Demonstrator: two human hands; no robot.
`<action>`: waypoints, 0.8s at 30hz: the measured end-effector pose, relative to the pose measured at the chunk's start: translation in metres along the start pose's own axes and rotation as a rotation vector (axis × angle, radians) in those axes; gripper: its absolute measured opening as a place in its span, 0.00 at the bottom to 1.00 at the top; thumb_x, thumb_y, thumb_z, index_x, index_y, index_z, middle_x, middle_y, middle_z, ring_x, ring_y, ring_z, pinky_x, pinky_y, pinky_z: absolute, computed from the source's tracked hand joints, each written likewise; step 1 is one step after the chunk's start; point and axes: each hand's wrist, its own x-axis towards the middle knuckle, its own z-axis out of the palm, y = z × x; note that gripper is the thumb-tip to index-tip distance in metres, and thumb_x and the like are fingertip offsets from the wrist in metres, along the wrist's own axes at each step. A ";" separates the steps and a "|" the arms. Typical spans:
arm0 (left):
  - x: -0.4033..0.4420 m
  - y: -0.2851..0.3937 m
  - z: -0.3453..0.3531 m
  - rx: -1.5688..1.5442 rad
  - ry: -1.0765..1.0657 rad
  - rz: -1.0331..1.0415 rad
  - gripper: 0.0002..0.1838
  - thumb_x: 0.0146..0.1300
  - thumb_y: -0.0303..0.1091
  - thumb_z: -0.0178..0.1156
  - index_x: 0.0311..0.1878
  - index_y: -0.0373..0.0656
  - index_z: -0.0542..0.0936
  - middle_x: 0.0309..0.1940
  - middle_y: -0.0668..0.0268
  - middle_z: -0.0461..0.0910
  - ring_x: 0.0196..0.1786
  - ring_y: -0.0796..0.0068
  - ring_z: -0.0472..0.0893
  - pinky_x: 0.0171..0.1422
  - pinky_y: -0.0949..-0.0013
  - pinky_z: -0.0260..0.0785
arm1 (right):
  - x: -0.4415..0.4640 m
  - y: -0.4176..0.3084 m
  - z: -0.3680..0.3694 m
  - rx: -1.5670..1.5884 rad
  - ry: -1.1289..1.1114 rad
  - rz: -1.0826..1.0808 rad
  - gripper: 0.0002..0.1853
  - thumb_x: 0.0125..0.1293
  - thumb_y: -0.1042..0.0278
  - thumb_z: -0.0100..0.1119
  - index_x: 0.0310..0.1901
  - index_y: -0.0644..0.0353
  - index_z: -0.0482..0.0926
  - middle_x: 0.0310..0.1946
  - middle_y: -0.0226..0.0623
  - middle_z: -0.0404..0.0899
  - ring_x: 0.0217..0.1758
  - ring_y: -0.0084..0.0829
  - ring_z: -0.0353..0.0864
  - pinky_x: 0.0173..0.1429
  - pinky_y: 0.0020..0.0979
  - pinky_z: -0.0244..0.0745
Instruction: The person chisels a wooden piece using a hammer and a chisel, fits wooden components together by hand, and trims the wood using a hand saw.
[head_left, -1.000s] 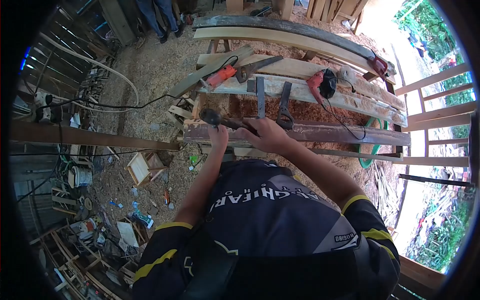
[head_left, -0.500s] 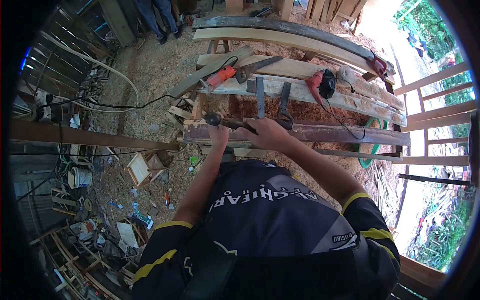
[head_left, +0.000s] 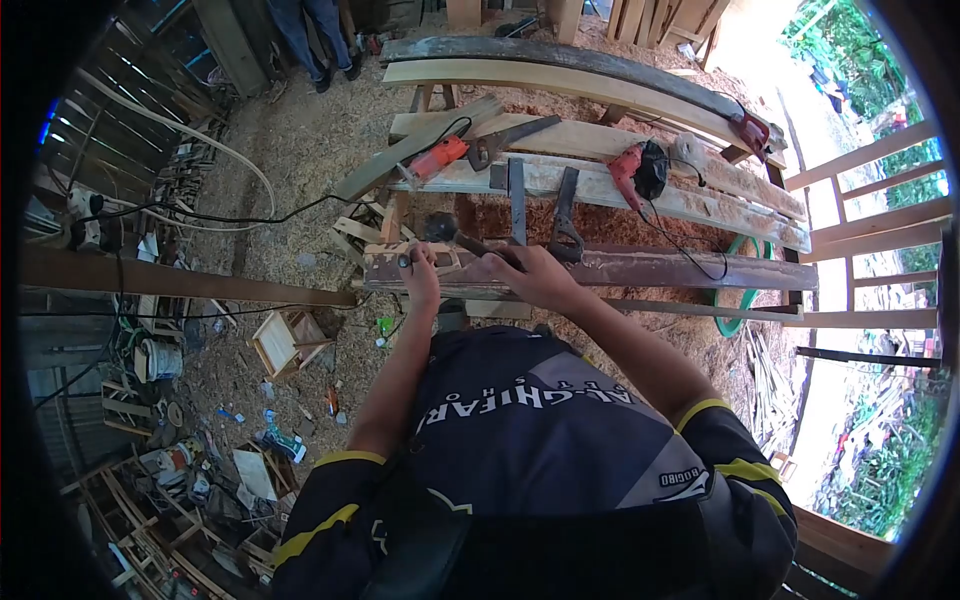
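My right hand (head_left: 540,278) is closed round the handle of a dark, round-headed mallet (head_left: 440,227). The mallet's head is just beyond my left hand (head_left: 422,278), apart from it. In my left fist is what looks like a chisel (head_left: 405,260); only the dark end of its handle shows, and its blade is hidden. Both hands are over the near brown timber beam (head_left: 650,268), the left one at its left end, where pale bare wood shows. Two handsaws, one a dark-handled saw (head_left: 566,215) and the other a flat blade (head_left: 516,200), lean across the beam's far side.
Beyond the beam, a red power tool (head_left: 437,158), another handsaw (head_left: 510,140) and a red drill-like tool (head_left: 627,175) lie on planks. A red tool (head_left: 757,135) sits farther right. Cables cross the area. A person's legs (head_left: 315,40) stand at the back left. A small wooden box (head_left: 285,343) is on the floor.
The mallet's head has moved off the top of my left hand, slightly right and away. My left hand has tilted, exposing the handle end. The view has shifted slightly.
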 end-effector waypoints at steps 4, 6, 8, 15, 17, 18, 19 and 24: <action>0.003 -0.006 -0.009 -0.127 0.107 -0.063 0.22 0.80 0.34 0.48 0.27 0.46 0.54 0.21 0.70 0.54 0.27 0.75 0.54 0.37 0.65 0.54 | -0.007 -0.002 -0.004 0.056 -0.062 0.177 0.30 0.78 0.42 0.54 0.47 0.69 0.85 0.29 0.52 0.84 0.38 0.47 0.87 0.46 0.45 0.77; 0.006 -0.011 -0.019 -0.230 0.112 -0.078 0.22 0.80 0.35 0.47 0.27 0.46 0.54 0.21 0.70 0.53 0.26 0.74 0.53 0.39 0.64 0.55 | -0.008 0.002 -0.002 0.103 -0.055 0.241 0.31 0.78 0.41 0.54 0.47 0.69 0.85 0.29 0.50 0.84 0.37 0.44 0.86 0.46 0.43 0.76; 0.009 -0.013 -0.026 -0.286 0.124 -0.090 0.22 0.80 0.35 0.47 0.27 0.46 0.54 0.21 0.70 0.53 0.26 0.74 0.52 0.40 0.64 0.56 | -0.008 0.008 0.002 0.148 -0.019 0.294 0.32 0.78 0.40 0.53 0.46 0.69 0.86 0.29 0.50 0.84 0.36 0.42 0.85 0.46 0.42 0.76; 0.011 -0.006 -0.035 -0.464 0.203 -0.176 0.23 0.80 0.40 0.48 0.26 0.49 0.56 0.20 0.71 0.51 0.25 0.72 0.54 0.40 0.63 0.59 | -0.003 0.015 0.008 0.050 -0.004 0.384 0.32 0.78 0.39 0.50 0.44 0.70 0.83 0.31 0.49 0.82 0.38 0.39 0.82 0.47 0.41 0.74; 0.010 0.000 -0.039 -0.554 0.262 -0.214 0.23 0.80 0.40 0.48 0.25 0.50 0.55 0.20 0.72 0.51 0.25 0.72 0.54 0.40 0.63 0.59 | -0.005 0.036 0.026 0.063 0.047 0.379 0.31 0.79 0.44 0.51 0.38 0.72 0.81 0.25 0.38 0.77 0.32 0.29 0.74 0.41 0.37 0.71; 0.008 0.005 -0.041 -0.583 0.303 -0.241 0.23 0.80 0.40 0.47 0.25 0.50 0.54 0.20 0.72 0.51 0.26 0.73 0.54 0.41 0.62 0.58 | -0.005 0.039 0.029 0.045 0.024 0.424 0.32 0.78 0.41 0.50 0.42 0.72 0.82 0.29 0.45 0.79 0.36 0.37 0.78 0.45 0.40 0.72; 0.009 0.009 -0.040 -0.613 0.342 -0.269 0.23 0.80 0.40 0.46 0.25 0.51 0.53 0.20 0.72 0.51 0.26 0.73 0.55 0.41 0.62 0.58 | -0.006 0.043 0.030 0.026 0.003 0.470 0.33 0.78 0.39 0.50 0.45 0.71 0.82 0.33 0.52 0.82 0.41 0.46 0.82 0.49 0.43 0.74; 0.031 0.014 -0.069 -0.769 0.298 -0.209 0.22 0.79 0.41 0.47 0.25 0.52 0.56 0.20 0.72 0.53 0.26 0.73 0.57 0.41 0.60 0.60 | -0.014 0.060 0.038 0.062 0.017 0.569 0.37 0.76 0.36 0.49 0.47 0.73 0.83 0.36 0.59 0.84 0.45 0.55 0.86 0.52 0.46 0.75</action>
